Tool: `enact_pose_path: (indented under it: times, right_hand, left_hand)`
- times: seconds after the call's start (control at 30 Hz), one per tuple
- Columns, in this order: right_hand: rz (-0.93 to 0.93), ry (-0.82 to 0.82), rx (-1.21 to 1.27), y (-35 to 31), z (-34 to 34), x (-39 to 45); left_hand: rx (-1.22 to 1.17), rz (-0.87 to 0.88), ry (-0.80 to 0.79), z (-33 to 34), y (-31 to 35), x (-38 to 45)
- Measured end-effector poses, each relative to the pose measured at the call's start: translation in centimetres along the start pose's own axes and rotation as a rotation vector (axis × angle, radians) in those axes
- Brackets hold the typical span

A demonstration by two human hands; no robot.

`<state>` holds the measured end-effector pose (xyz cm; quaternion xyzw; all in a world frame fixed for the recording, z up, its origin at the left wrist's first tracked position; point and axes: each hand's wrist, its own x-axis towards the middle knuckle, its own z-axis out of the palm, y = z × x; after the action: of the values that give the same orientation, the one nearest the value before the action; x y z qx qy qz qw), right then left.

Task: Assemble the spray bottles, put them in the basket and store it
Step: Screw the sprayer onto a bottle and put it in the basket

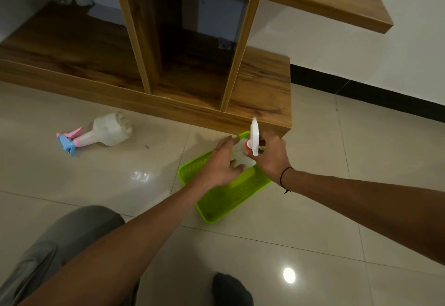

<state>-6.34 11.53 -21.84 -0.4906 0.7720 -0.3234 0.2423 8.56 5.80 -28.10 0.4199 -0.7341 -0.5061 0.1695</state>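
Note:
My left hand point(220, 163) grips a clear spray bottle point(238, 158) above the green basket point(226, 199) on the floor. My right hand point(272, 154) holds the white trigger head point(254, 134) with a red collar, set at the bottle's neck. Most of the bottle is hidden by both hands. A second clear bottle point(108, 130), with a pink and blue trigger head fitted, lies on its side on the tiles to the left.
A wooden shelf unit point(192, 64) stands right behind the basket, with open compartments at floor level. A black skirting runs along the white wall at right. My knee in grey trousers is at the lower left, a dark sock at the bottom centre.

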Motion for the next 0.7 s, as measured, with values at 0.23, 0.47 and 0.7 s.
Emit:
enact_pose_path:
  times: [0.23, 0.47, 0.7]
  right_hand:
    - [0.118, -0.076, -0.196, 1.1, 0.3, 1.5]
    - [0.232, -0.008, -0.081, -0.3, -0.5, 0.9]
    - [0.369, 0.079, -0.04, -2.5, 1.7, -3.0]
  left_hand:
    - [-0.067, -0.023, -0.033, 0.4, -0.4, 0.6]
    - [-0.125, -0.035, 0.056, -1.6, 0.2, 0.7]
    - [-0.12, -0.015, 0.144, -5.0, 0.5, -0.6]
